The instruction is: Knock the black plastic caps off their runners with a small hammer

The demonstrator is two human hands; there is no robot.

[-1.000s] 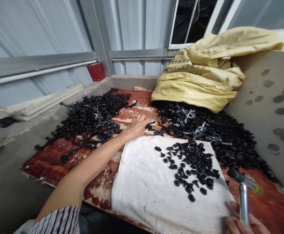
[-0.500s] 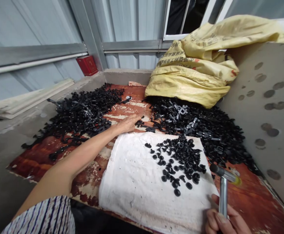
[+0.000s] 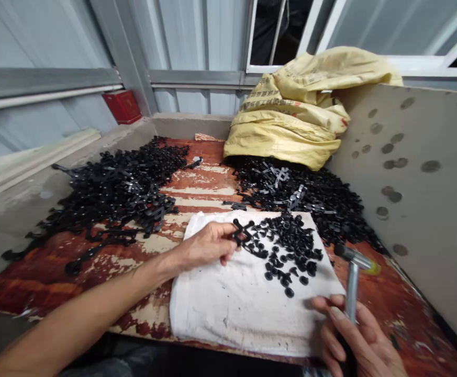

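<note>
Between the fingers of my left hand (image 3: 212, 242) is a black jointed linkage (image 3: 244, 230), held over the white cloth (image 3: 212, 309). Its far end reaches toward a scatter of small black round-headed caps (image 3: 297, 235) on the cloth's right half. My right hand (image 3: 359, 335) grips a small hammer (image 3: 353, 285) by its handle at the cloth's lower right corner. The hammer's head is up, with one dark face and one yellow face. Part of the handle is hidden by my fingers.
Black linkages form a heap (image 3: 130, 183) on the left of the worn red board (image 3: 197, 180). Another heap (image 3: 310, 196) spills from a yellow woven sack (image 3: 283, 136). A grey spotted panel (image 3: 420, 157) stands at right; a red box (image 3: 122, 106) sits on the back-left ledge.
My left hand has come back from the small pieces beyond the cloth, bringing a black linkage over it. My right hand still holds the hammer, and the view has shifted slightly.
</note>
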